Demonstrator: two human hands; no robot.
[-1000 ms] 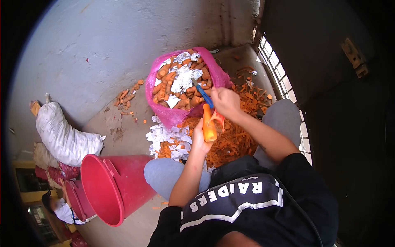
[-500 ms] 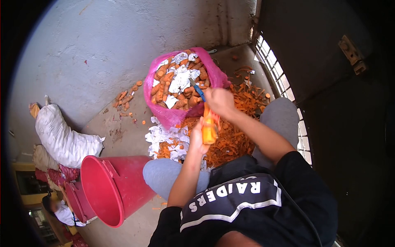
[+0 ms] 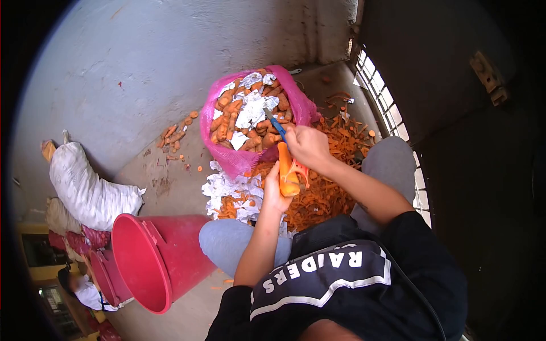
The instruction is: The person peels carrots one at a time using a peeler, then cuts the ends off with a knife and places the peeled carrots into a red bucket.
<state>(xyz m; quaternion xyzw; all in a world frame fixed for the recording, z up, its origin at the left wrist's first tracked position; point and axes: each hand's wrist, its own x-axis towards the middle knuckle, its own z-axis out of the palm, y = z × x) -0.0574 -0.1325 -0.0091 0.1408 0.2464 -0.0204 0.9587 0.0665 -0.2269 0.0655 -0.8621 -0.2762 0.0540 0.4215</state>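
A peeled, bright orange carrot [image 3: 288, 183] is in my left hand [image 3: 275, 192], whose fingers wrap its near side. My right hand [image 3: 309, 148] is closed around an orange peeler [image 3: 299, 169], which lies along the carrot's right side. The same hand also grips a knife [image 3: 276, 125] by its blue handle, the blade pointing away over the sack. Ahead stands an open pink mesh sack [image 3: 239, 162] full of unpeeled carrots [image 3: 227, 122] and crumpled white paper [image 3: 252, 111]. Beneath my hands lies a heap of orange peelings [image 3: 318, 199].
Left of my knee a large red bucket [image 3: 187, 241] lies tilted, another red bucket [image 3: 105, 273] behind it. A stuffed white sack [image 3: 91, 184] leans by the wall. Carrot ends [image 3: 173, 136] lie on the floor. A dark metal door [image 3: 449, 85] stands right; a person [image 3: 88, 292] is far left.
My right hand has shifted slightly right and down, showing the peeler beside the carrot more clearly. The left hand keeps its hold on the carrot.
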